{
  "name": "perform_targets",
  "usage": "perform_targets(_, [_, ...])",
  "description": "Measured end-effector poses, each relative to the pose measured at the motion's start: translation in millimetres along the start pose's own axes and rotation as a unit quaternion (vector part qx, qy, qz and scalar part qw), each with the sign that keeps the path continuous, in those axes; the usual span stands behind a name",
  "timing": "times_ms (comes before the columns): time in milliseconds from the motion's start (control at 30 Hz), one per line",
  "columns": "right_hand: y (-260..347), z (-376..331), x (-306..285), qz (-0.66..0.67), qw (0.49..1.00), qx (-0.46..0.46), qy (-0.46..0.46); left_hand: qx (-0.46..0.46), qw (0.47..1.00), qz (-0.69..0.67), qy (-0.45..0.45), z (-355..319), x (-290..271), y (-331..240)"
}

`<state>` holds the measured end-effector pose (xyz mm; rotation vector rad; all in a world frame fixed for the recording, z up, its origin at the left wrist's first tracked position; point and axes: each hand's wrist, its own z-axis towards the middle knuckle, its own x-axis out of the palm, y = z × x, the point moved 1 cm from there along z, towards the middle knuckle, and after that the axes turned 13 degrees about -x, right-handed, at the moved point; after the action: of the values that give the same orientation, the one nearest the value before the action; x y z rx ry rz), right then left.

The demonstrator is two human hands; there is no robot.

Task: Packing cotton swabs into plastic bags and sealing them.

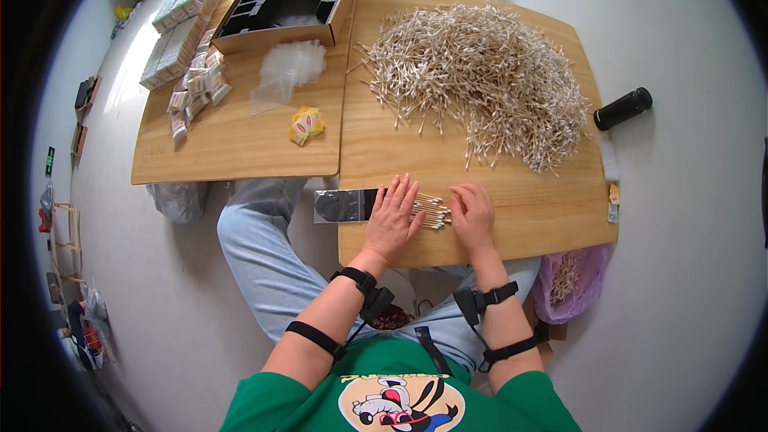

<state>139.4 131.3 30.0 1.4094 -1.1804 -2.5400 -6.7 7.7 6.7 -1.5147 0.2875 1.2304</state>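
Observation:
My left hand [390, 220] lies flat with its fingers stretched out. It rests over one end of a black strip [370, 200] and a small row of cotton swabs [432, 212]. A clear plastic bag with a dark insert [340, 206] sticks out to the left, past the table edge. The swabs lie side by side, their white tips toward my right hand [472, 216]. That hand is curled, its fingertips at the swab ends. Whether anything is pinched in it is hidden.
A large heap of loose cotton swabs [496, 72] covers the far right. On the left table are clear bags [292, 68], yellow packets [306, 125], stacked packs [180, 44] and an open box [336, 32]. A black bottle [624, 108] is at right; a purple bag [588, 276] hangs below.

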Motion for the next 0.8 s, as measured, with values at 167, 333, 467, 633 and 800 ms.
perform_targets(167, [23,-41,10,-0.197,0.976,-0.038,0.079,0.020,0.998,0.050,0.029,-1,-3,-3])
perform_targets(333, [36,-33,28,-0.243,0.957,-0.004,0.160,0.035,0.993,0.084,0.075,-1,-7,-9])
perform_targets(467, [38,-24,40,-0.279,0.942,-0.040,0.183,0.050,0.989,0.106,0.093,-3,-1,-5])
perform_targets(633, [36,-24,34,-0.227,0.955,-0.046,0.187,0.043,0.992,0.077,0.087,-6,3,0])
perform_targets(800, [36,-26,31,-0.199,0.964,-0.060,0.168,0.026,0.990,0.119,0.068,-11,3,-3])
